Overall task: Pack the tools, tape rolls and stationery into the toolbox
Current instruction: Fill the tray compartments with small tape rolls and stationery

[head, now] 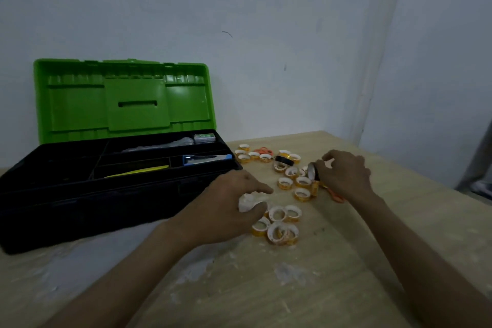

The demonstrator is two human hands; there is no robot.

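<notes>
A black toolbox (80, 210) with its green lid (125, 98) raised stands on the left of the table. Its tray holds a blue stapler (206, 160), a yellow tool (138, 171), a staple box (204, 138) and a clear bag. Several small yellow-and-white tape rolls (302, 193) lie scattered to its right, with a black tape roll (284, 160) among them. My left hand (226, 210) grips a crumpled white lump (250, 201) beside a cluster of rolls (282, 231). My right hand (343, 176) holds a black roll (312, 171) on edge.
Orange scissor handles (263, 151) lie at the far end of the rolls, and an orange piece (336, 196) pokes out under my right wrist. The wooden table (239, 287) has white smears near me. A pale wall stands close behind; the table edge runs along the right.
</notes>
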